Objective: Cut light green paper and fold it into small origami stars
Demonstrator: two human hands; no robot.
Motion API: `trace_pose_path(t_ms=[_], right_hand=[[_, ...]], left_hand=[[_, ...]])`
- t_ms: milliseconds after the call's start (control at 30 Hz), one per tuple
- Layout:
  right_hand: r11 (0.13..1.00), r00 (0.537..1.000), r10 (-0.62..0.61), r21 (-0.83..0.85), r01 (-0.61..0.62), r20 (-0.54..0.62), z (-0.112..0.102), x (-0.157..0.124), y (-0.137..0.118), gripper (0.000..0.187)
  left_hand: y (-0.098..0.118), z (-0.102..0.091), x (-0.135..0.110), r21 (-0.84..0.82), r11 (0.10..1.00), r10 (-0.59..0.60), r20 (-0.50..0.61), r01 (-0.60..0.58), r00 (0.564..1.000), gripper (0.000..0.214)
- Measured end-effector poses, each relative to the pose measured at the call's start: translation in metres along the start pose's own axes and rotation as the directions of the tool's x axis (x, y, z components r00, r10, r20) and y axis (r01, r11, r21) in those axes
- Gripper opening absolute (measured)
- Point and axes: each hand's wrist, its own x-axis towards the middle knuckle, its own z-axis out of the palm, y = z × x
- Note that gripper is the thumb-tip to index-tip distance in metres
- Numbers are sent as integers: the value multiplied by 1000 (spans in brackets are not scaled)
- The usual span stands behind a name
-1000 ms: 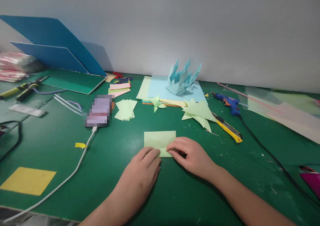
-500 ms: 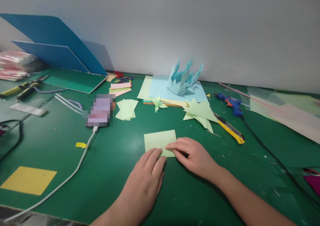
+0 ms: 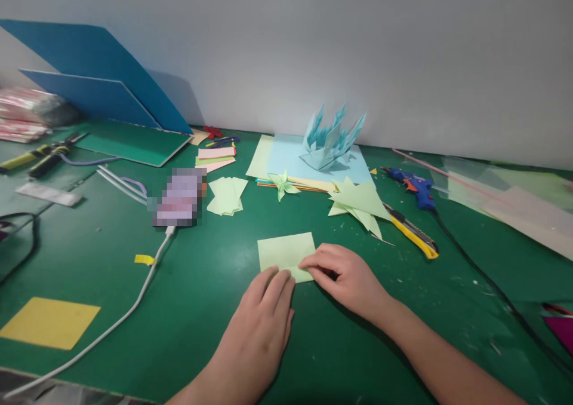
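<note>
A light green folded paper (image 3: 285, 251) lies flat on the green table (image 3: 215, 285) in front of me. My left hand (image 3: 264, 315) rests palm down, its fingers stretched flat onto the paper's near edge. My right hand (image 3: 347, 276) has its fingers curled, with the tips pressing the paper's near right corner. The lower edge of the paper is hidden under both hands.
Behind the paper lie green paper triangles (image 3: 358, 202), a yellow utility knife (image 3: 414, 233), a blue glue gun (image 3: 412, 185) with its black cord, a light blue paper crown (image 3: 331, 136) on coloured sheets, a stack of green slips (image 3: 226, 195) and a phone (image 3: 179, 197) on a white cable. A yellow square (image 3: 49, 322) lies near left.
My left hand has slid a little to the right along the paper's near edge. My right hand stays pressed on the right corner. The paper has not shifted.
</note>
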Motion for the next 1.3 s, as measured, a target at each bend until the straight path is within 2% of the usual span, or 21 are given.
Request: trace_pose_path(t_ms=[167,433,700,867,1133,1300], right_hand=[[1000,1000,13,-3,-13,6,-1,1,0,20],[996,994,90,-10,-90,58,-4,1,-2,14],[998,998,29,61,-32,49,-2,2,-4,14],[999,999,16,44,-18,39,0,1,-5,15],[998,997,64,-26,-63,42,-2,2,-4,13],[1000,999,0,-14,0,45,-2,2,-4,16]], left_hand=[[1,3,-2,-11,1000,-29,24,30,999,38],[-2,-5,0,-66,998,16,122,-8,992,44],[5,1,-11,-90,996,-18,68,24,997,45],[4,6,-13,-94,995,29,-2,-29,1000,46],[3,6,-12,-81,996,35,40,-31,999,47],[1,6,-12,-111,993,47,40,-43,998,53]])
